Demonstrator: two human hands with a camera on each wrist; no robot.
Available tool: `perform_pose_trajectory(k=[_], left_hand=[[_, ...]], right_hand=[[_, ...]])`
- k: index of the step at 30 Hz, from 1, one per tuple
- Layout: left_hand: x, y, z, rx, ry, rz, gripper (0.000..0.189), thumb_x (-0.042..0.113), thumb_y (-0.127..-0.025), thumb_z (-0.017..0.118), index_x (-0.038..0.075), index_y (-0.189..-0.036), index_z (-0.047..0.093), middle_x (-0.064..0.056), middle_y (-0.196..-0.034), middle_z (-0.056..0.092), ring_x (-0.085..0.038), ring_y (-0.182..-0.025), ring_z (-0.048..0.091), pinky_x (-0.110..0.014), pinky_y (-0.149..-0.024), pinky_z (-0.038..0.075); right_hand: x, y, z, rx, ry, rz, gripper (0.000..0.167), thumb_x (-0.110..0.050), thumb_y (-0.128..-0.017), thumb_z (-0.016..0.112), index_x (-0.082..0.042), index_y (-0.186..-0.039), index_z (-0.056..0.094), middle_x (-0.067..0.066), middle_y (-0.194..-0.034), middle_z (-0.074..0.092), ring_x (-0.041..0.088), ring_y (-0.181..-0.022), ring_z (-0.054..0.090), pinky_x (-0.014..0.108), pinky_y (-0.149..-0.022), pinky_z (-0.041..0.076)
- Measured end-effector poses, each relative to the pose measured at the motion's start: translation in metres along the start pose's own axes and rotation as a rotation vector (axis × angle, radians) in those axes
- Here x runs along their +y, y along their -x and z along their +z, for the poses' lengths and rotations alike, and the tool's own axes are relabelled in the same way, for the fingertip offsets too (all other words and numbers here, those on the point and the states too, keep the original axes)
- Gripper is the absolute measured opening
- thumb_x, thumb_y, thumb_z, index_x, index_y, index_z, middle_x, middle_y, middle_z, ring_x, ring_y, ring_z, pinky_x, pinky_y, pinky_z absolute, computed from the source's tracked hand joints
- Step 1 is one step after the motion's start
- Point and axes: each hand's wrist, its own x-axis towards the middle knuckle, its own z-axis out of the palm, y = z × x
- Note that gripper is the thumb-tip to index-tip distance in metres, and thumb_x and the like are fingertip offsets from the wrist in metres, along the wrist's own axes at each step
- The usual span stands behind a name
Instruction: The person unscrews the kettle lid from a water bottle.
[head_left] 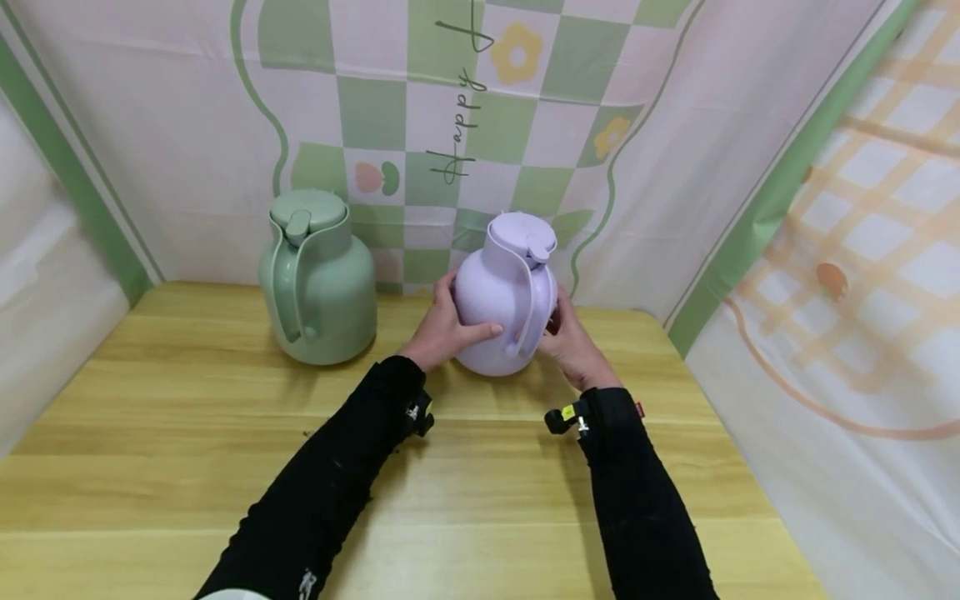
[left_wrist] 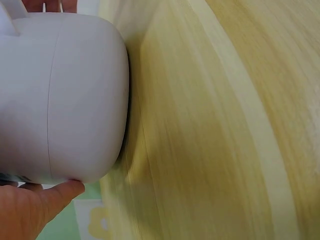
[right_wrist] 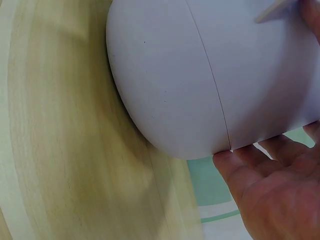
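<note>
A lilac thermos jug (head_left: 491,304) stands upright, its base at the tabletop, with its lid on and its handle turned toward the front right. My left hand (head_left: 444,329) grips the body from the left, the thumb lying across the front. On the other side my right hand (head_left: 576,346) holds the jug near the handle, partly hidden behind it. The right wrist view shows the fingers (right_wrist: 272,172) against the jug's side. To the left stands a green thermos jug (head_left: 330,287) of the same shape, touched by neither hand.
The wooden table (head_left: 480,517) reaches back to a printed curtain (head_left: 435,117) with green and white checks, close behind both jugs. More hanging cloth (head_left: 862,275) borders the right side, and pale cloth (head_left: 45,275) the left.
</note>
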Motion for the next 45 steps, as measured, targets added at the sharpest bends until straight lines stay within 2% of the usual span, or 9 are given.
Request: perform_pose_trajectory(k=[8, 18, 26, 32, 39, 45], left_hand=[[0.000, 0.002, -0.006, -0.020, 0.035, 0.069, 0.119, 0.036, -0.085, 0.088, 0.017, -0.168, 0.004, -0.012, -0.164, 0.033, -0.031, -0.143, 0.047, -0.053, -0.115, 0.043], [-0.001, 0.008, -0.012, -0.023, 0.047, 0.065, 0.119, 0.036, -0.086, 0.088, 0.026, -0.168, 0.004, -0.008, -0.165, 0.033, -0.029, -0.144, 0.047, -0.051, -0.116, 0.041], [0.000, 0.016, -0.019, -0.024, 0.033, 0.056, 0.119, 0.038, -0.085, 0.088, 0.023, -0.168, 0.004, -0.010, -0.165, 0.034, -0.030, -0.144, 0.047, -0.052, -0.116, 0.042], [0.000, 0.020, -0.024, -0.024, 0.019, 0.080, 0.118, 0.037, -0.086, 0.088, 0.019, -0.168, 0.005, -0.012, -0.164, 0.035, -0.032, -0.143, 0.048, -0.053, -0.115, 0.043], [0.001, 0.026, -0.029, -0.027, 0.007, 0.058, 0.119, 0.040, -0.085, 0.088, 0.018, -0.168, 0.005, -0.011, -0.164, 0.033, -0.031, -0.144, 0.046, -0.053, -0.117, 0.041], [0.003, 0.033, -0.034, -0.032, 0.010, 0.071, 0.117, 0.037, -0.086, 0.088, 0.018, -0.168, 0.006, -0.011, -0.163, 0.035, -0.031, -0.143, 0.047, -0.052, -0.116, 0.042]], right_hand=[[-0.005, 0.003, 0.006, 0.006, 0.013, 0.016, 0.098, 0.002, -0.087, 0.080, -0.036, -0.161, 0.028, 0.010, -0.157, 0.044, 0.033, -0.142, 0.045, 0.055, -0.115, 0.041], [-0.009, 0.007, 0.013, 0.016, 0.022, 0.050, 0.093, -0.002, -0.089, 0.081, -0.036, -0.159, 0.031, 0.008, -0.158, 0.045, 0.032, -0.144, 0.044, 0.056, -0.116, 0.040], [-0.012, 0.010, 0.022, 0.018, 0.053, 0.054, 0.093, -0.008, -0.088, 0.084, -0.036, -0.159, 0.031, 0.009, -0.157, 0.045, 0.033, -0.146, 0.043, 0.057, -0.117, 0.039], [-0.016, 0.013, 0.029, 0.030, 0.068, 0.070, 0.094, -0.009, -0.088, 0.085, -0.038, -0.159, 0.031, 0.009, -0.157, 0.046, 0.033, -0.146, 0.044, 0.056, -0.117, 0.040], [-0.018, 0.014, 0.035, 0.033, 0.057, 0.108, 0.100, -0.005, -0.087, 0.084, -0.037, -0.163, 0.026, 0.010, -0.162, 0.041, 0.034, -0.149, 0.040, 0.056, -0.118, 0.038], [-0.021, 0.016, 0.041, 0.030, 0.051, 0.128, 0.104, -0.006, -0.086, 0.084, -0.037, -0.164, 0.023, 0.009, -0.163, 0.039, 0.034, -0.149, 0.039, 0.056, -0.118, 0.038]])
